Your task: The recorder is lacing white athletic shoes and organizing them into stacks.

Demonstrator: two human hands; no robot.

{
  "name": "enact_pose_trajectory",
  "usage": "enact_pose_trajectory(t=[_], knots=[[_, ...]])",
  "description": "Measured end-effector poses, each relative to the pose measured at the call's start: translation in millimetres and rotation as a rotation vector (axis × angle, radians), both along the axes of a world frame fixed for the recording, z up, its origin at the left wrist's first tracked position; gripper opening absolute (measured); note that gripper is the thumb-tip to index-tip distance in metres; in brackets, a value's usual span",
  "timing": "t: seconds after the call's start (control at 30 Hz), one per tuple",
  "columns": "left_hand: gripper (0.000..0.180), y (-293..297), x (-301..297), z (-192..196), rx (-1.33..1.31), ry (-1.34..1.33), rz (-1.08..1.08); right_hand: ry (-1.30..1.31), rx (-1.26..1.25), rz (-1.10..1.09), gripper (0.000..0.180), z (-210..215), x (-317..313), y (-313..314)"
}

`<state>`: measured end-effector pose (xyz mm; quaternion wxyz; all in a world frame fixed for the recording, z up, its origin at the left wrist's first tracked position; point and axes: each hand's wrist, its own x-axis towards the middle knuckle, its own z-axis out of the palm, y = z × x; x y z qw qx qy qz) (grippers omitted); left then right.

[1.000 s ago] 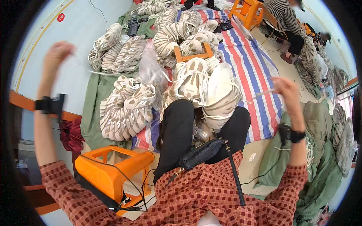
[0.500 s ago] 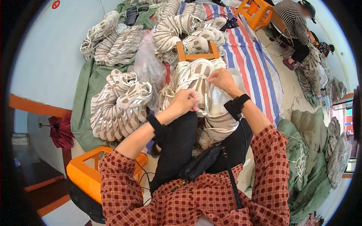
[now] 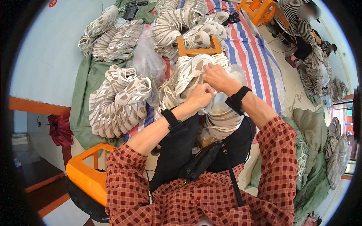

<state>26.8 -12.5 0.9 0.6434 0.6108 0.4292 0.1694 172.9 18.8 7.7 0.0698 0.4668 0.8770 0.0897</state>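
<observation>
A beige and white shoe upper [image 3: 190, 80] lies on a bundle of similar uppers between my knees, partly covered by my hands. My right hand [image 3: 218, 78] is closed over its upper right part, with thumb and forefinger pinched at the surface. Just below and to the left, my left hand [image 3: 200, 96] is also closed, its fingertips curled near the right hand's wrist. What either pinch holds is too small and hidden to make out. Under the hands, clear plastic [image 3: 221, 101] and a stack of uppers [image 3: 223, 124] show.
A wooden stool frame [image 3: 199, 52] stands just beyond the bundle. Rings of uppers [image 3: 118, 103] lie at left, others [image 3: 177, 30] further back. An orange stool [image 3: 86, 169] is at lower left. A person [image 3: 296, 26] sits at far right; green sacks [image 3: 315, 150] lie nearer.
My left hand has moved up and right, close to the right hand. The right hand has shifted slightly up and left, and a light lace seen at its fingers earlier is now hidden.
</observation>
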Motion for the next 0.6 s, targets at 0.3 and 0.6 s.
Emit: enact_pose_trajectory(t=[0.3, 0.6], knots=[[0.002, 21.6, -6.7, -25.6, -0.468, -0.357, 0.085, 0.468, -0.195, -0.440, 0.010, -13.9, 22.6, -3.7], [0.005, 24.7, -8.2, -28.1, -0.702, -0.499, 0.116, 0.794, -0.209, -0.633, 0.015, -46.2, 26.3, -4.6]])
